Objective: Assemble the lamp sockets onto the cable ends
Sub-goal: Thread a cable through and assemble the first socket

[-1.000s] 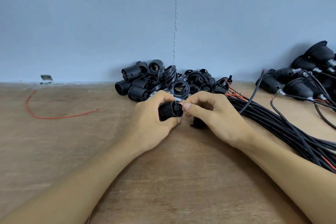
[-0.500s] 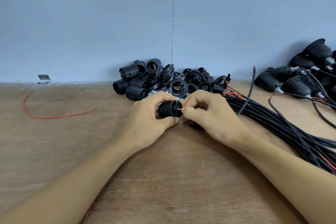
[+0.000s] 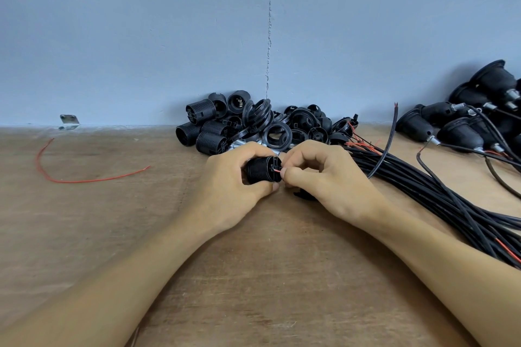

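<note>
My left hand (image 3: pixel 234 189) grips a black ribbed lamp socket (image 3: pixel 262 169) lying on its side at the middle of the wooden table (image 3: pixel 253 276). My right hand (image 3: pixel 324 180) pinches a thin red wire (image 3: pixel 277 170) against the socket's end face. The black cable (image 3: pixel 386 146) belonging to that wire rises behind my right hand, its bare tip pointing up near the wall. A small black part lies under my right hand, mostly hidden.
A heap of loose black sockets and rings (image 3: pixel 262 127) sits against the blue wall. A thick bundle of black cables (image 3: pixel 451 205) runs off to the right. Finished sockets on cables (image 3: pixel 465 124) lie at the far right. A loose red wire (image 3: pixel 70 177) and a metal bracket (image 3: pixel 69 121) are at the left.
My right hand's fingertips have closed in on the socket's end, with the red wire now pinched at it. The raised cable end has swung slightly. My left hand keeps its hold.
</note>
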Action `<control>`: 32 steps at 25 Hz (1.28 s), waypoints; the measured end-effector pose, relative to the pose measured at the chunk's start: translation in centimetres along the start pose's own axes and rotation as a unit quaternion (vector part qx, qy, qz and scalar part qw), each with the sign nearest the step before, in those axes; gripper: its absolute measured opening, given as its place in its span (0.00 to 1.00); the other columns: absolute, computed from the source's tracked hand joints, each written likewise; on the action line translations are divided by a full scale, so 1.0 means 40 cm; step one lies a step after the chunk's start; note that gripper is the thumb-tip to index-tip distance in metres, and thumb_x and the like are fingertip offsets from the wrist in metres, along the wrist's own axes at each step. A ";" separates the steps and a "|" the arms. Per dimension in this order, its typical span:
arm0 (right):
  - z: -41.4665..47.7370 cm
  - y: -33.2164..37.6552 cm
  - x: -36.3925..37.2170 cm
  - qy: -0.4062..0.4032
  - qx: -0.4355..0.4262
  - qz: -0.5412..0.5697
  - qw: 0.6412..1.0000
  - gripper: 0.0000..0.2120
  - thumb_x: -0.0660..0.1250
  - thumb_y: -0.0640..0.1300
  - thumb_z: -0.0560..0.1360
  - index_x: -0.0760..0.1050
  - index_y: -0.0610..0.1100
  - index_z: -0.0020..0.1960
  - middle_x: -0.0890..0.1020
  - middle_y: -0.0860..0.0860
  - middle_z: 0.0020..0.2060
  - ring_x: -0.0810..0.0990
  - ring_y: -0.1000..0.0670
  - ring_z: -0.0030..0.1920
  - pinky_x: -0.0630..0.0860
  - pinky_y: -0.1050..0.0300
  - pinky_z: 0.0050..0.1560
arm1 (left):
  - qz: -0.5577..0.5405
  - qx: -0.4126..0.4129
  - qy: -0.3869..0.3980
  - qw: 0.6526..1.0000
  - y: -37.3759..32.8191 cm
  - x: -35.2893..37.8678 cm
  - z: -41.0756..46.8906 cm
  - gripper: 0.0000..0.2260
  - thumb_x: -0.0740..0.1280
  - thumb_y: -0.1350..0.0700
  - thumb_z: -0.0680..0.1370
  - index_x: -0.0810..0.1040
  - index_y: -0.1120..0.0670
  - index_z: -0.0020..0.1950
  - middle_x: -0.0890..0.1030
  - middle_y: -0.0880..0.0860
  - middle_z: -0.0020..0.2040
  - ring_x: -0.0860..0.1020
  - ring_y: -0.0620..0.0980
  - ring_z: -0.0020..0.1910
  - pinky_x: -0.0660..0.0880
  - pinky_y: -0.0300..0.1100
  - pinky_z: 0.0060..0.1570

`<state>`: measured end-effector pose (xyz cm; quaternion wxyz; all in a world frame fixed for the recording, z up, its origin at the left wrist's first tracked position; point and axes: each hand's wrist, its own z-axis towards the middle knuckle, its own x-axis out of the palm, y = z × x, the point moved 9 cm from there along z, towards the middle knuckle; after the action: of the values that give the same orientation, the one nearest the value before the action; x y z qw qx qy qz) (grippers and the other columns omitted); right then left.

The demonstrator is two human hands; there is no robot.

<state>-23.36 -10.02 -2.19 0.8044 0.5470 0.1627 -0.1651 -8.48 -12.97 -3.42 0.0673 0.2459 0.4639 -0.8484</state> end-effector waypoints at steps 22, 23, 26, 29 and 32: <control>-0.006 0.022 0.000 -0.013 -0.022 -0.097 0.995 0.07 0.71 0.38 0.74 0.79 0.43 0.37 0.81 0.51 0.42 0.80 0.53 0.46 0.74 0.57 0.51 | 0.083 0.055 -0.011 0.995 -0.039 -0.006 -0.009 0.13 0.80 0.54 0.69 0.84 0.44 0.51 0.83 0.43 0.44 0.80 0.44 0.47 0.78 0.47 0.47; -0.006 0.025 -0.001 -0.015 -0.030 -0.101 0.994 0.07 0.71 0.38 0.74 0.79 0.43 0.37 0.81 0.51 0.43 0.80 0.53 0.46 0.75 0.56 0.52 | 0.095 0.057 -0.010 0.994 -0.039 -0.005 -0.009 0.12 0.80 0.53 0.70 0.84 0.43 0.51 0.82 0.44 0.43 0.80 0.44 0.47 0.77 0.46 0.47; -0.008 0.028 -0.005 -0.024 -0.034 -0.097 0.994 0.07 0.70 0.38 0.74 0.79 0.44 0.37 0.81 0.51 0.43 0.80 0.51 0.47 0.76 0.50 0.53 | 0.119 0.070 -0.017 0.990 -0.047 -0.004 -0.012 0.11 0.79 0.50 0.70 0.84 0.44 0.52 0.82 0.44 0.43 0.79 0.44 0.46 0.74 0.42 0.46; -0.009 0.027 -0.003 -0.024 -0.033 -0.096 0.995 0.08 0.70 0.39 0.75 0.79 0.44 0.37 0.81 0.51 0.42 0.80 0.51 0.46 0.76 0.48 0.53 | 0.116 0.060 -0.014 0.991 -0.045 -0.004 -0.012 0.09 0.78 0.49 0.71 0.84 0.45 0.49 0.83 0.44 0.41 0.80 0.44 0.45 0.73 0.41 0.44; -0.009 0.031 -0.001 -0.020 -0.041 -0.098 0.994 0.07 0.70 0.38 0.75 0.79 0.43 0.39 0.81 0.50 0.43 0.80 0.51 0.47 0.76 0.50 0.53 | 0.121 0.055 -0.004 0.991 -0.040 0.000 -0.011 0.08 0.77 0.49 0.72 0.83 0.48 0.49 0.82 0.45 0.38 0.79 0.46 0.42 0.73 0.43 0.41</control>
<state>-22.85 -9.27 -1.27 0.8095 0.4913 0.2056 -0.2471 -8.89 -11.71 -2.40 0.1574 0.3000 0.3835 -0.8592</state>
